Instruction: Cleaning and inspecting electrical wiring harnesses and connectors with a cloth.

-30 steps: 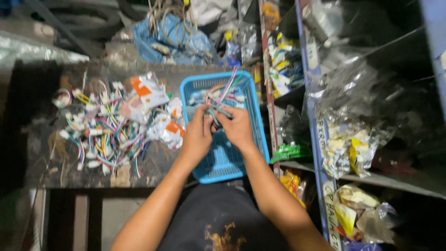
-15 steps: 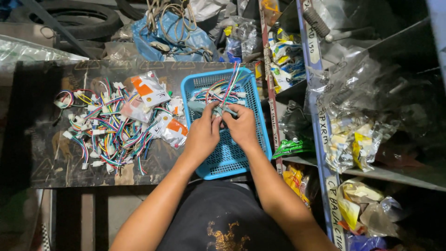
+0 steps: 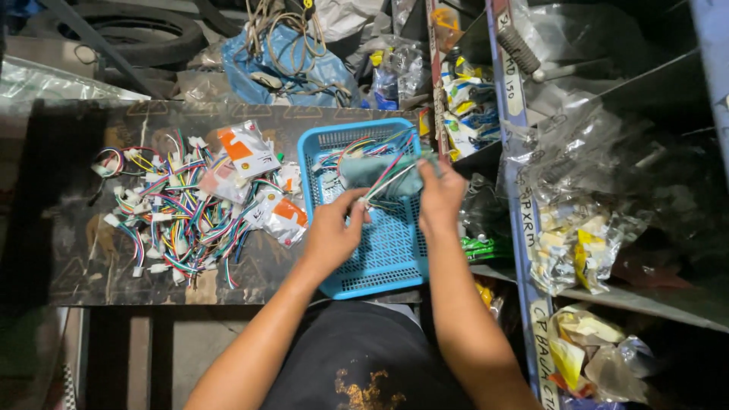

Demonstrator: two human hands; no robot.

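Note:
A blue plastic basket (image 3: 380, 266) sits on the dark table in front of me, with coloured wire harnesses at its far end. Over the basket, my left hand (image 3: 334, 231) pinches the end of a bundle of coloured wires (image 3: 387, 182). My right hand (image 3: 440, 197) grips a clear plastic bag (image 3: 383, 171) that the wires run into. Both hands are close together above the basket's middle.
A heap of multicoloured wire harnesses with white connectors (image 3: 171, 209) and small orange-and-white packets (image 3: 247, 152) covers the dark table (image 3: 76, 258) to the left. Metal shelving (image 3: 524, 228) stuffed with bagged parts stands at the right. A blue bag with cords (image 3: 288, 61) lies behind.
My hands have drawn apart a little and lifted the wire bundle; the right hand now holds a clear bag around the wires.

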